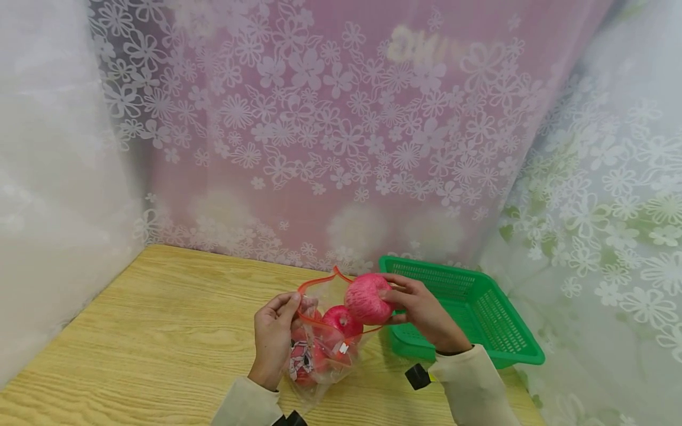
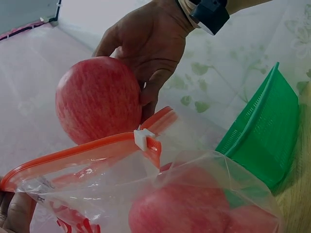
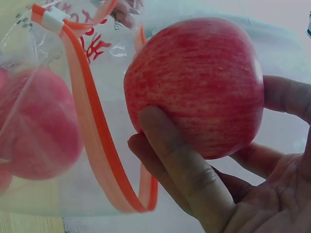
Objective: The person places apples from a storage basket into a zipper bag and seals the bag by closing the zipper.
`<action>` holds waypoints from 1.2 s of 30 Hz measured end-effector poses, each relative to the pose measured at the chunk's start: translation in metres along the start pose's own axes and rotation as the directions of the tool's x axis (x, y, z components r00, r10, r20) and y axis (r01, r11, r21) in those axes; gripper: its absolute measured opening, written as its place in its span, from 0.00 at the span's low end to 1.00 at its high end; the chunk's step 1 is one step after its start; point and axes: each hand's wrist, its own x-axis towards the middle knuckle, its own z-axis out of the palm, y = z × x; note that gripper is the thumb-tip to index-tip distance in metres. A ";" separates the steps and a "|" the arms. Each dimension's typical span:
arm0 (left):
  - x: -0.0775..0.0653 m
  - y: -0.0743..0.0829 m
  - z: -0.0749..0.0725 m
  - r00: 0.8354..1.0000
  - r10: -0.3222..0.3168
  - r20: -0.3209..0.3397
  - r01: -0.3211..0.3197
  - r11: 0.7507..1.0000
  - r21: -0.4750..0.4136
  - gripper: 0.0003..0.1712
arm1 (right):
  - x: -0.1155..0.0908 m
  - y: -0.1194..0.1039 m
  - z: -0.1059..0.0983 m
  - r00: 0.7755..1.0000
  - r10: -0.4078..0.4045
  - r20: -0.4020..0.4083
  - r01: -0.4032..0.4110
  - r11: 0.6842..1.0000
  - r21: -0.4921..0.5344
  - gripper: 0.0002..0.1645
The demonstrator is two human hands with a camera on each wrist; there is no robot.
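Observation:
My right hand point(image 1: 426, 310) grips a red apple point(image 1: 369, 299) by its side, at the open mouth of a clear zip bag point(image 1: 333, 367). In the right wrist view, fingers curl round that apple point(image 3: 199, 87), beside the bag's orange zip edge point(image 3: 97, 126). My left hand point(image 1: 273, 337) pinches the bag's rim on the left, thumb on top. Several red apples lie inside the bag, one point(image 1: 343, 320) near the mouth. A white slider point(image 2: 142, 139) sits on the orange zip in the left wrist view.
A green plastic basket point(image 1: 514, 319) with perforated walls stands to the right, behind my right forearm. The wooden table point(image 1: 160, 337) spreads to the left. Flowered curtains point(image 1: 319, 148) hang at the back and on the right.

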 end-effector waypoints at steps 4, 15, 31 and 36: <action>0.000 0.000 0.000 1.000 -0.004 0.007 0.004 1.000 -0.006 0.12 | 0.003 0.000 0.006 1.000 0.014 0.012 -0.014 1.000 -0.022 0.35; 0.001 0.001 0.000 1.000 0.003 0.019 -0.003 1.000 -0.002 0.14 | 0.011 0.003 0.018 1.000 0.004 0.009 -0.003 0.992 -0.125 0.36; 0.002 0.000 -0.002 1.000 0.006 0.001 -0.006 1.000 0.010 0.13 | 0.014 0.006 0.022 1.000 -0.014 -0.025 0.007 0.972 -0.235 0.35; 0.003 0.000 -0.003 1.000 0.001 -0.024 0.000 1.000 0.021 0.12 | 0.012 0.006 0.021 0.998 -0.047 -0.036 0.036 0.962 -0.272 0.35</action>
